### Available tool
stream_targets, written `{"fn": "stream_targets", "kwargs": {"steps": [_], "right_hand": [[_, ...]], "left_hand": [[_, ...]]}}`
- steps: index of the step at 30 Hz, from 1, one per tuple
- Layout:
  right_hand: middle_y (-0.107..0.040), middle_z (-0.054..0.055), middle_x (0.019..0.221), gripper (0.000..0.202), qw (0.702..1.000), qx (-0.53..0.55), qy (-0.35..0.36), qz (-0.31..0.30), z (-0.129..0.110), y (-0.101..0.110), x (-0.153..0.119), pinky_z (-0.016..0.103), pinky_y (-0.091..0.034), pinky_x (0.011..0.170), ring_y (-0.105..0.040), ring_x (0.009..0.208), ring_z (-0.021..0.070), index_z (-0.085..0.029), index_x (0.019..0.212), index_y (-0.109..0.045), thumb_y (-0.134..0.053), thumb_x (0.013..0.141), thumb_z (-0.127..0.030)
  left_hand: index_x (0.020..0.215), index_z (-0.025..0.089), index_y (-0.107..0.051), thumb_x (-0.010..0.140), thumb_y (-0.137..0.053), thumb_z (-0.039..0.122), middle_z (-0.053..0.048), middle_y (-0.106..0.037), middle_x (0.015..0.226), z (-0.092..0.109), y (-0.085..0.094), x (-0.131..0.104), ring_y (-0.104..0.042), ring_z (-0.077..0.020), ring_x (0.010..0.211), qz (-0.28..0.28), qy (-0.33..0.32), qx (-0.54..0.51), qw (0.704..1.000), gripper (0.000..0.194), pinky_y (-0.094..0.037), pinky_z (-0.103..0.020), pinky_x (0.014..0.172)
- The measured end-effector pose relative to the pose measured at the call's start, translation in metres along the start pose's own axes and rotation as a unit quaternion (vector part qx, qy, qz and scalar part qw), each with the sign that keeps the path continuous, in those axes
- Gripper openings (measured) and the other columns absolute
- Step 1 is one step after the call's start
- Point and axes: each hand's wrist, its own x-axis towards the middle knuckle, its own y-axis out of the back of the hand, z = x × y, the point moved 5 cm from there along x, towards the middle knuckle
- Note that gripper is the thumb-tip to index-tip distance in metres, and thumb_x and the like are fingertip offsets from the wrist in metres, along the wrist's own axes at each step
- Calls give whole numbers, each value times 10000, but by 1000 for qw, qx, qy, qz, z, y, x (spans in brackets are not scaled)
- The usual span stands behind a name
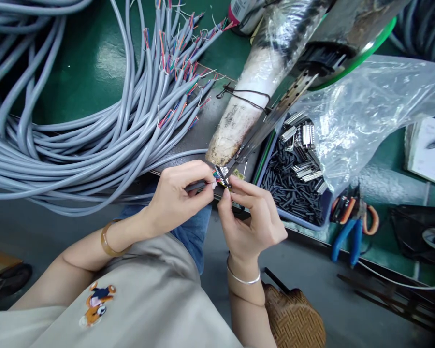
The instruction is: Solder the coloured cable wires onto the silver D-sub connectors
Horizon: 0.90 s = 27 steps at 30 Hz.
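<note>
My left hand (183,193) pinches the end of a grey cable (200,184), its thin coloured wires fanned out past my fingertips. Those wires meet a small multi-pin connector (223,175) with a row of metal pins. Closed on the connector's near end are the thumb and fingers of my right hand (252,215). Just above it is the tip of a metal bar (253,140), beside a white, plastic-wrapped tube (244,99) tied with wire. My fingertips partly hide the connector and the wire ends.
Many grey cables (105,130) with stripped ends spread across the left. A blue tray (304,222) at the right holds short black sleeves (286,179) and several metal connectors (306,137). Near it are a clear plastic bag (366,106), blue-handled pliers (348,237) and orange-handled scissors (371,220).
</note>
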Motion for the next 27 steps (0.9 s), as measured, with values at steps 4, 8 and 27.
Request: {"fn": "stream_targets", "kwargs": {"steps": [4, 8, 27], "right_hand": [[-809, 47, 1018, 194, 1000, -9, 15, -17, 1, 0, -4, 225, -628, 802, -775, 892, 134, -205, 898, -630, -749, 848, -59], [-811, 49, 1027, 205, 999, -23, 30, -12, 0, 2, -7, 225, -630, 831, -783, 903, 140, -198, 925, -651, -765, 838, -51], [-822, 28, 936, 239, 996, -29, 49, 69, 2, 10, -23, 231, -646, 761, -797, 810, 150, -203, 924, -665, -788, 802, -40]], "left_hand": [[797, 143, -659, 855, -646, 47, -28, -707, 830, -5, -1, -3, -555, -88, 677, -3, 12, 5, 1000, 113, -413, -209, 605], [812, 139, -674, 872, -651, 59, -31, -724, 847, -5, -3, -6, -587, -84, 699, -10, 14, -12, 1000, 103, -423, -189, 600], [927, 131, -739, 835, -708, 196, -28, -736, 766, -16, -1, -30, -623, -98, 639, -32, 143, -87, 985, 117, -519, -190, 612]]}}
